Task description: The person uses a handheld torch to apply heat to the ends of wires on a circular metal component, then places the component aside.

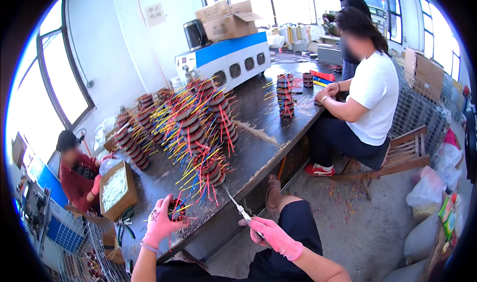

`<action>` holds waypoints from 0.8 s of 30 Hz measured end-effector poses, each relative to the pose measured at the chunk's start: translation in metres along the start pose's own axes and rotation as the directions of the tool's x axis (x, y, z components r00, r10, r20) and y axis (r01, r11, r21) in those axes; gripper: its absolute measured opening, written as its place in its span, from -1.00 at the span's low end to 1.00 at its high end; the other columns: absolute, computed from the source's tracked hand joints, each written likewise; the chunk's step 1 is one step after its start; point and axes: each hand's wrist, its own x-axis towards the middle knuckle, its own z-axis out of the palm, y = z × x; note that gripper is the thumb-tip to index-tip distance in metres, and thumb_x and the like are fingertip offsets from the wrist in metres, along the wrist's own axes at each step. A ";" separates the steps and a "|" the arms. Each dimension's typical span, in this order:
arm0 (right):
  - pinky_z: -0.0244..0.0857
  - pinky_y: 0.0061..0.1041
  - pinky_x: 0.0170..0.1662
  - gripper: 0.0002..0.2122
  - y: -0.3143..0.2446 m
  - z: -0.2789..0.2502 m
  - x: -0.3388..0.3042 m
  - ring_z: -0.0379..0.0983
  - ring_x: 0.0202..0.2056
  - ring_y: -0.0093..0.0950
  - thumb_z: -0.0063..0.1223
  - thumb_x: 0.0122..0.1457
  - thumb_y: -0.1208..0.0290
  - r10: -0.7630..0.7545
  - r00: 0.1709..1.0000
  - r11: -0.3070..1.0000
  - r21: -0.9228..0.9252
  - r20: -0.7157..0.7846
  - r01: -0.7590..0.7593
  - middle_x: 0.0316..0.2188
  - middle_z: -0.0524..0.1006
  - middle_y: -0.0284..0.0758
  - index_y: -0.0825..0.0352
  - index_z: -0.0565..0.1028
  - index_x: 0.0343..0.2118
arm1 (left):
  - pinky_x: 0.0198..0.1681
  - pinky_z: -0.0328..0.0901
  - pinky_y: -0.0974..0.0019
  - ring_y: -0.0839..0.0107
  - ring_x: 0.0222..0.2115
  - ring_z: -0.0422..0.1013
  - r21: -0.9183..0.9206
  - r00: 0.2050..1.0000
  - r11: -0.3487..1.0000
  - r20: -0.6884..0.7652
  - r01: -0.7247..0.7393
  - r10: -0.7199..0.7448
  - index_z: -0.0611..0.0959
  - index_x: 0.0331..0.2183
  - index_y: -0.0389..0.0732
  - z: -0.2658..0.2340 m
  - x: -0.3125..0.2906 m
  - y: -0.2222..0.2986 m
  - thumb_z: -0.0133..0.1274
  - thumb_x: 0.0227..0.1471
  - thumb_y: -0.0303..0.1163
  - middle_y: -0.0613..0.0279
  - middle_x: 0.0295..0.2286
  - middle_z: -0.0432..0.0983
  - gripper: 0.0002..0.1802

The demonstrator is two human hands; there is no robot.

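Observation:
My left hand [160, 223], in a pink glove, grips a round copper-wound coil [175, 209] with red, yellow and blue wire sleeves sticking out of it, held just above the dark table [258, 153]. My right hand [271, 235], also pink-gloved, holds a pair of thin scissors [237, 206] with the blades pointing up and left toward the coil. The blades do not touch the coil. Just beyond my hands stand tall stacks of the same coils [198, 128], bristling with coloured sleeves.
A person in a white shirt [367, 98] sits at the table's right side beside a smaller coil stack [285, 96]. A person in red [77, 175] sits at left behind a cardboard box of white pieces [117, 188]. A white-and-blue machine [223, 58] stands at the far end.

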 end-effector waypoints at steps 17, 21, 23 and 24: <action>-0.12 -0.70 -0.57 -0.63 0.076 0.055 0.043 0.05 -0.62 -0.76 -0.13 0.37 0.24 0.443 0.896 0.877 -0.197 -0.018 -0.437 -0.66 0.23 -0.59 0.41 0.39 0.08 | 0.09 0.26 0.08 -0.04 0.01 0.34 0.029 1.000 0.999 0.021 0.013 -0.014 0.36 0.16 -0.24 0.057 -0.044 -0.114 0.41 -0.38 -0.01 -0.08 0.02 0.33 0.07; -0.11 -0.70 -0.54 -0.64 0.075 0.054 0.047 0.07 -0.60 -0.75 -0.14 0.38 0.26 0.488 0.873 0.848 -0.226 -0.024 -0.480 -0.64 0.24 -0.59 0.40 0.38 0.10 | 0.11 0.25 0.08 -0.06 0.02 0.34 -0.007 1.000 1.000 0.029 -0.008 0.009 0.34 0.17 -0.23 0.051 -0.044 -0.117 0.42 -0.39 -0.08 -0.10 0.02 0.33 0.08; -0.09 -0.70 -0.54 -0.63 0.072 0.055 0.048 0.08 -0.59 -0.74 -0.14 0.38 0.26 0.502 0.865 0.832 -0.258 -0.024 -0.490 -0.63 0.24 -0.58 0.41 0.38 0.10 | 0.08 0.27 0.09 -0.05 -0.01 0.36 -0.007 0.998 1.000 0.051 0.020 -0.020 0.35 0.16 -0.23 0.048 -0.040 -0.116 0.42 -0.39 -0.08 -0.09 0.00 0.35 0.06; -0.09 -0.70 -0.53 -0.63 0.072 0.055 0.048 0.08 -0.59 -0.74 -0.15 0.38 0.26 0.504 0.864 0.829 -0.270 -0.023 -0.490 -0.63 0.24 -0.58 0.42 0.37 0.10 | 0.07 0.28 0.09 -0.05 -0.02 0.36 0.004 0.998 1.000 0.059 0.023 -0.023 0.35 0.16 -0.22 0.047 -0.038 -0.115 0.41 -0.38 -0.08 -0.08 -0.01 0.36 0.05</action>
